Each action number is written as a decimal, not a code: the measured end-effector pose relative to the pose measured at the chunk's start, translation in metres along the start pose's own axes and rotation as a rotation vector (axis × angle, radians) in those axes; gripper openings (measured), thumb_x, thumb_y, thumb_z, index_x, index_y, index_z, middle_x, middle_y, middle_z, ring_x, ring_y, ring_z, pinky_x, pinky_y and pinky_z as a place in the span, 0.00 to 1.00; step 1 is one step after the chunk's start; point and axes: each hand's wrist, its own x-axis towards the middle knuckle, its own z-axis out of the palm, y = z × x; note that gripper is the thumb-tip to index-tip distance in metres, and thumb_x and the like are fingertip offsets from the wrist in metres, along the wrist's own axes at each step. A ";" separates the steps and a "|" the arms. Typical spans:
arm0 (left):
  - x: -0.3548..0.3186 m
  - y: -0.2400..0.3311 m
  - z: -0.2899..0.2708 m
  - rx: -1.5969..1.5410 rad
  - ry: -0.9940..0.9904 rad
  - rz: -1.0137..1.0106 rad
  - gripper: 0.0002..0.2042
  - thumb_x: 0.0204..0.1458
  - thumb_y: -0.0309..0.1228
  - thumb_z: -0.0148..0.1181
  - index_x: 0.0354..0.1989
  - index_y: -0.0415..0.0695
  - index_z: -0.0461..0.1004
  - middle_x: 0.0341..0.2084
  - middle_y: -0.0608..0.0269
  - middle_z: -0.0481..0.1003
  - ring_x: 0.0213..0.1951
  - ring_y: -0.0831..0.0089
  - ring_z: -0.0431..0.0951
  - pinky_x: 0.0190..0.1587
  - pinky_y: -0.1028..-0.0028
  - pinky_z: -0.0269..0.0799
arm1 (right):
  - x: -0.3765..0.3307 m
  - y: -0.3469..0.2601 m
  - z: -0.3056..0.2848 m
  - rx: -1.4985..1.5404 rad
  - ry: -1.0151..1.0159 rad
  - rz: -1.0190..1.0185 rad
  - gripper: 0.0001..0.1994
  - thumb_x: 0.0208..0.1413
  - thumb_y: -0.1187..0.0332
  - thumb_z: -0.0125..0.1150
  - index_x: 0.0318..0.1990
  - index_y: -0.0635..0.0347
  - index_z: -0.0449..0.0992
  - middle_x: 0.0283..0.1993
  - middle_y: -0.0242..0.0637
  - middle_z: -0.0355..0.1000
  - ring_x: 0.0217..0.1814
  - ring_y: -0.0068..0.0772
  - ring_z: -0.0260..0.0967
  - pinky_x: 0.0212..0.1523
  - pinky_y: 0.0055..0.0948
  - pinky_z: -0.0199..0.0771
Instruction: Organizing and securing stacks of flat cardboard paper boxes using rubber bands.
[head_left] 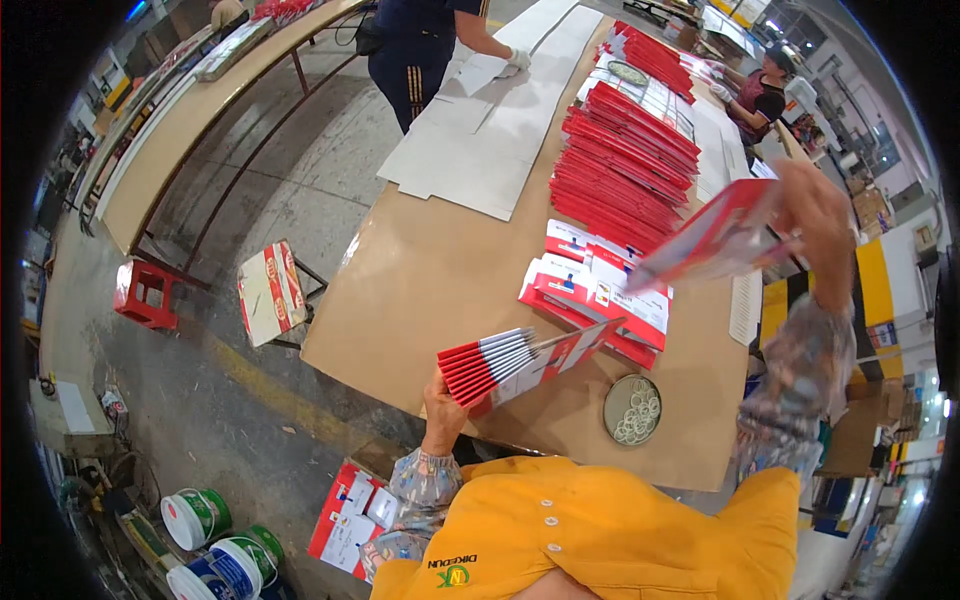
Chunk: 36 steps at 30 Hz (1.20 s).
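Note:
In my left hand, fingers closed, is a fanned bundle of folded red-and-white cartons, their folded edges facing left, low over the table's near edge. My right hand is raised at the right and grips a single red-and-white printed carton, smeared by motion. Beneath that carton lies a loose pile of flat folded cartons. Behind it a long overlapping row of red cartons runs toward the far end. Close to my body sits a round dish holding several pale rings that look like rubber bands.
Large white sheets cover the table's far left, where a co-worker's gloved hand rests. Another person works across at the right. A red stool, a carton-topped seat and paint-type buckets stand on the floor at left.

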 end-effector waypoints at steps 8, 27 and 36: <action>-0.002 -0.010 -0.005 -0.079 -0.017 -0.090 0.25 0.42 0.26 0.72 0.50 0.39 0.70 0.41 0.63 0.77 0.42 0.75 0.77 0.47 0.74 0.74 | 0.054 0.142 0.244 -0.739 -0.598 -0.273 0.23 0.56 0.47 0.50 0.32 0.59 0.79 0.32 0.51 0.76 0.37 0.51 0.75 0.39 0.45 0.75; 0.003 0.014 -0.006 0.223 -0.091 0.078 0.26 0.44 0.24 0.69 0.52 0.40 0.65 0.45 0.58 0.73 0.46 0.69 0.75 0.48 0.73 0.71 | -0.172 0.060 0.283 0.229 -0.520 -0.553 0.18 0.53 0.63 0.61 0.50 0.58 0.70 0.48 0.42 0.70 0.51 0.48 0.66 0.54 0.42 0.61; -0.032 -0.039 -0.029 -0.001 0.028 -0.063 0.28 0.42 0.29 0.69 0.53 0.39 0.63 0.49 0.56 0.66 0.52 0.64 0.67 0.55 0.67 0.64 | -0.204 0.048 0.297 0.366 -0.318 -0.476 0.17 0.49 0.59 0.64 0.44 0.56 0.70 0.35 0.37 0.70 0.39 0.43 0.68 0.45 0.40 0.62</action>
